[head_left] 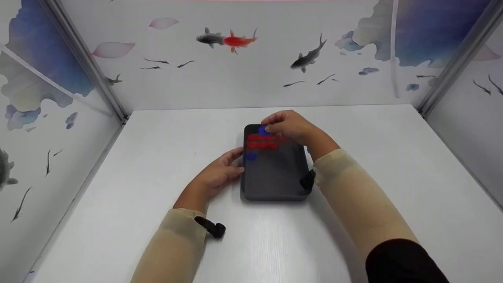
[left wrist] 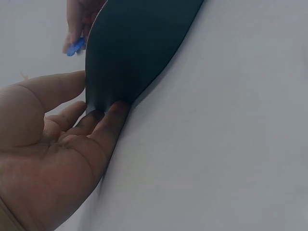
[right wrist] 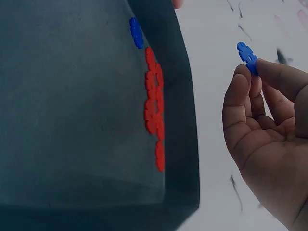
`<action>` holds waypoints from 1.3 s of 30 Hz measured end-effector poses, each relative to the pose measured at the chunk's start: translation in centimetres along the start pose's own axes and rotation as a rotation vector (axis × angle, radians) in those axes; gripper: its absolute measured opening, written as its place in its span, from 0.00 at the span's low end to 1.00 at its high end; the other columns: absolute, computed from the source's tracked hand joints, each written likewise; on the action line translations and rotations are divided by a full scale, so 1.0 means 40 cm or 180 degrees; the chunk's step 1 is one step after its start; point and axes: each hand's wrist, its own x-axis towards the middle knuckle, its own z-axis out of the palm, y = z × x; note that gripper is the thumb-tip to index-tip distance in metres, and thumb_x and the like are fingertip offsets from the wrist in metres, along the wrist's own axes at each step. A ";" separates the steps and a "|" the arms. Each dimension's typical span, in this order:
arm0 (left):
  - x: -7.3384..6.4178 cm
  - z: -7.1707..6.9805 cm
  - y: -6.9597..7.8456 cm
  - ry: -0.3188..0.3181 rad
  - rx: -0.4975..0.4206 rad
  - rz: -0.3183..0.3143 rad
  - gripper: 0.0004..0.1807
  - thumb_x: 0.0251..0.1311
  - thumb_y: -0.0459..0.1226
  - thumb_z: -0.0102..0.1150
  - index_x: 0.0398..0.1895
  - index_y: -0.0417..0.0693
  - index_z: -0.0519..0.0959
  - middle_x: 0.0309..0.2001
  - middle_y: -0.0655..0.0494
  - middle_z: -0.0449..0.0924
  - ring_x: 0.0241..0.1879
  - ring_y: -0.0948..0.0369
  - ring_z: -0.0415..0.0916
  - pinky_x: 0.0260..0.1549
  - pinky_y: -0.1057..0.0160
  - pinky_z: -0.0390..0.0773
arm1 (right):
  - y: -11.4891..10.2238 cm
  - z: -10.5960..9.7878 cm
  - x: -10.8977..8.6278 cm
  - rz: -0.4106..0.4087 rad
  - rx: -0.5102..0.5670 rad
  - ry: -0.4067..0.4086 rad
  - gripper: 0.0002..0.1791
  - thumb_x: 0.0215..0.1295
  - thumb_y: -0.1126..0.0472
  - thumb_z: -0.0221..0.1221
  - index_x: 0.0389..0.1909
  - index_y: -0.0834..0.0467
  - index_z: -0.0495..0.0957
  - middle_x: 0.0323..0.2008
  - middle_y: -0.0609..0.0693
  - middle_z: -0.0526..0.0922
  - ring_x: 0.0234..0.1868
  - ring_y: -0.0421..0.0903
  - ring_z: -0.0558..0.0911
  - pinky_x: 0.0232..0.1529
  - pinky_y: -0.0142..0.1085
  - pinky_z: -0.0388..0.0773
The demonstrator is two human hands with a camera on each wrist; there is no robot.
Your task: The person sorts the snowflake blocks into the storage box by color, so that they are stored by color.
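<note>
A dark grey tray (head_left: 275,173) lies on the white table. My right hand (head_left: 292,127) is over its far end, pinching a blue flower-shaped plastic piece (right wrist: 247,57) between thumb and fingertips. Several red pieces (right wrist: 154,96) of similar shape lie in two rows along one inner side of the tray, across its far part in the head view. Near them in the tray is another blue piece (right wrist: 136,33). My left hand (head_left: 220,173) touches the tray's left outer wall with its thumb and fingertips.
A bit of blue (head_left: 308,149) shows beside the tray's right wall, mostly hidden by my right wrist. Printed panels with fish stand behind the table (head_left: 157,177) and at both sides. Black straps with small dark mounts (head_left: 214,228) sit on my sleeves.
</note>
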 end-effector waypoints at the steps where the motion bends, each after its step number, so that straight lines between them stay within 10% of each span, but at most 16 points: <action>1: 0.001 0.000 0.000 0.0002 -0.0008 0.0005 0.43 0.70 0.24 0.60 0.85 0.56 0.61 0.87 0.59 0.51 0.84 0.54 0.60 0.81 0.52 0.64 | 0.005 0.003 0.007 -0.0007 -0.0015 0.0000 0.16 0.72 0.60 0.68 0.59 0.57 0.86 0.46 0.48 0.87 0.43 0.45 0.84 0.53 0.42 0.86; 28: 0.002 -0.001 0.001 0.0010 0.0002 -0.0031 0.42 0.70 0.25 0.59 0.85 0.56 0.61 0.87 0.60 0.52 0.85 0.55 0.56 0.81 0.50 0.66 | 0.099 0.021 0.048 0.0571 -0.0498 -0.0323 0.20 0.68 0.64 0.71 0.60 0.56 0.83 0.51 0.54 0.91 0.45 0.48 0.90 0.49 0.39 0.90; 39: -0.002 -0.002 0.001 0.0016 -0.0003 -0.0010 0.43 0.69 0.24 0.61 0.84 0.56 0.62 0.87 0.60 0.53 0.84 0.56 0.59 0.80 0.51 0.67 | 0.072 -0.007 0.020 0.0157 -0.0337 -0.0112 0.23 0.69 0.58 0.71 0.62 0.58 0.83 0.50 0.54 0.90 0.47 0.51 0.91 0.54 0.45 0.88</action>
